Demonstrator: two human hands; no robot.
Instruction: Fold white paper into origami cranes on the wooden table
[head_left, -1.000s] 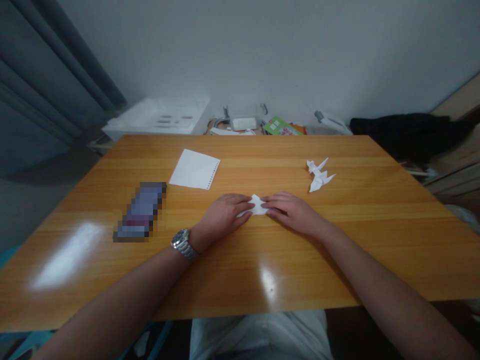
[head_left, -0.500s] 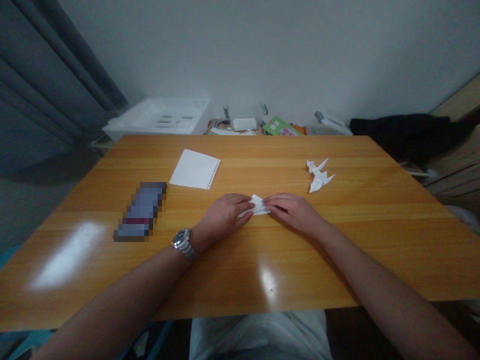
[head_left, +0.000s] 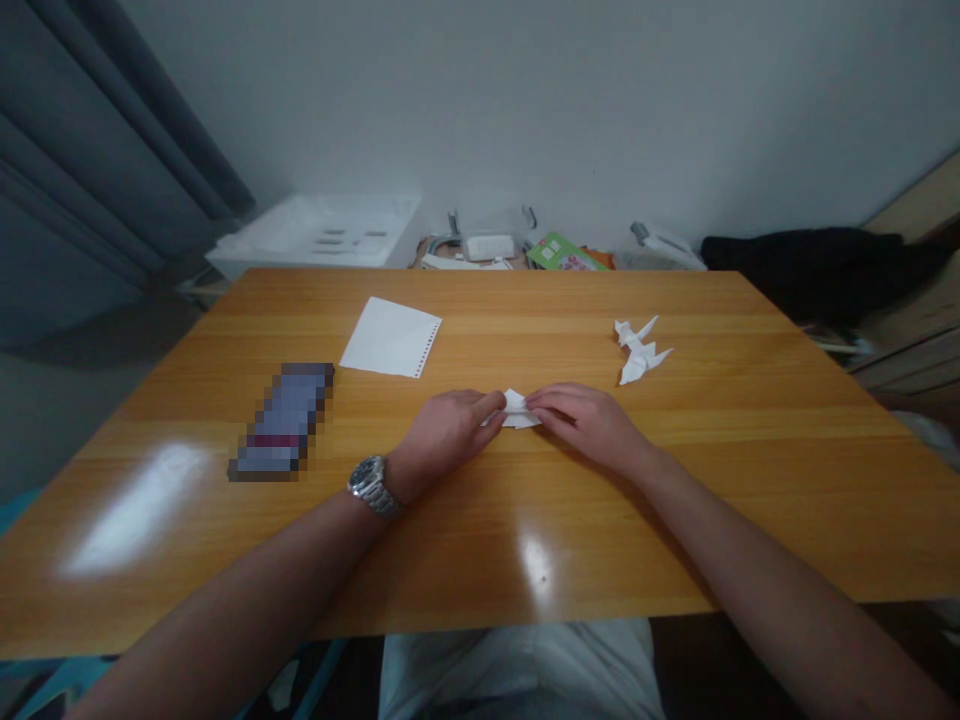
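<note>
My left hand [head_left: 448, 428] pinches the left edge of the small folded paper [head_left: 517, 410], and my right hand [head_left: 589, 420] presses flat fingers on its right side. It rests on the table [head_left: 480, 530], left of the paper crane [head_left: 639, 350] and nearer me.

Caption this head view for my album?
Left hand and right hand hold a small folded white paper on a wooden table.

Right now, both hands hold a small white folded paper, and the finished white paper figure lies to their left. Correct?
No. The head view shows the finished white paper figure lying right of the left hand and right hand.
</note>
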